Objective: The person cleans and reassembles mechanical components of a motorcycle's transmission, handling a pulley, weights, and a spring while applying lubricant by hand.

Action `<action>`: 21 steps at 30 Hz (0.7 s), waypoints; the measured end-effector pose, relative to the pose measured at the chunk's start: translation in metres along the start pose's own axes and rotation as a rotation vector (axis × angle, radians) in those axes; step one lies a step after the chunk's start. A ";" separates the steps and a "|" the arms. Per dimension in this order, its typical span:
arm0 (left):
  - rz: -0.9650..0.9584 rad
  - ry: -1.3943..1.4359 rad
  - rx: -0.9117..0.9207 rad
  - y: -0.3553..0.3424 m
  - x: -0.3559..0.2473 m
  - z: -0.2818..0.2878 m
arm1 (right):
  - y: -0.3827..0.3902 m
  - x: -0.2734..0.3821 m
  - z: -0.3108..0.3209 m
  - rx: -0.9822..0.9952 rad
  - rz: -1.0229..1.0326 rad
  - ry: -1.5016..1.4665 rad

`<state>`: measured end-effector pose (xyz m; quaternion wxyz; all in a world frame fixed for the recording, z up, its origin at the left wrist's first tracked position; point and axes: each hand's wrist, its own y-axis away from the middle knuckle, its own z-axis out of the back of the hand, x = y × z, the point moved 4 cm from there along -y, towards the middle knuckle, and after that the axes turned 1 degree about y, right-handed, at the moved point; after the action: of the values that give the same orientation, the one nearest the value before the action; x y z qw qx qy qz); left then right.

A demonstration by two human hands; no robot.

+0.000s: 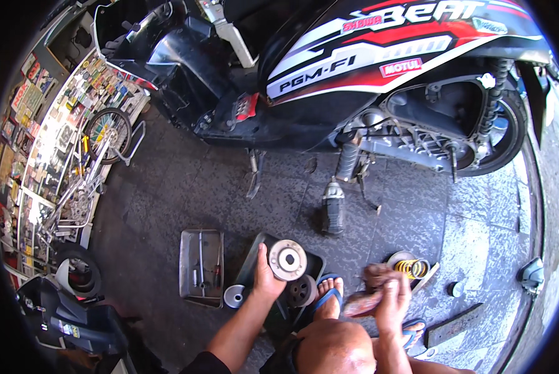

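Note:
My left hand [267, 278] grips a round metal pulley [276, 262] with a hole in its middle, held up above a dark tray [319, 265]. A reddish-brown rag [377, 277] is bunched in my right hand [392, 304], to the right of the pulley and apart from it. The right hand's fingers are partly smeared by motion. Just below the pulley lies a dark round clutch part [301, 291]. A small silver disc [234, 297] rests beside my left wrist. Past the rag, a yellow coil spring [412, 268] sits on the floor by a round plate.
A scooter [329, 106] stands ahead with its side casing open. Below it is a dark power tool [333, 212]. A metal tray [183, 268] with hand tools lies left. A flat bar [454, 325] and a small dark cylinder [455, 288] are on the floor at right.

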<state>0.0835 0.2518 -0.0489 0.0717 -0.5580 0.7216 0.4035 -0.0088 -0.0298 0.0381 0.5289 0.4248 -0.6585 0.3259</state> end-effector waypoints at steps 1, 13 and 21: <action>0.101 0.071 0.019 0.008 0.012 -0.034 | -0.002 -0.002 -0.009 0.057 0.054 0.116; -0.209 -0.847 0.241 0.054 0.076 -0.159 | -0.045 0.041 -0.045 -0.206 0.074 0.479; -0.660 -0.819 0.570 0.073 0.083 -0.187 | -0.007 -0.054 -0.012 -0.237 -0.330 -0.150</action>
<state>0.0546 0.0692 0.0660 0.6125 -0.5105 0.5035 0.3328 0.0071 -0.0108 -0.0119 0.5709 0.4845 -0.6513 0.1226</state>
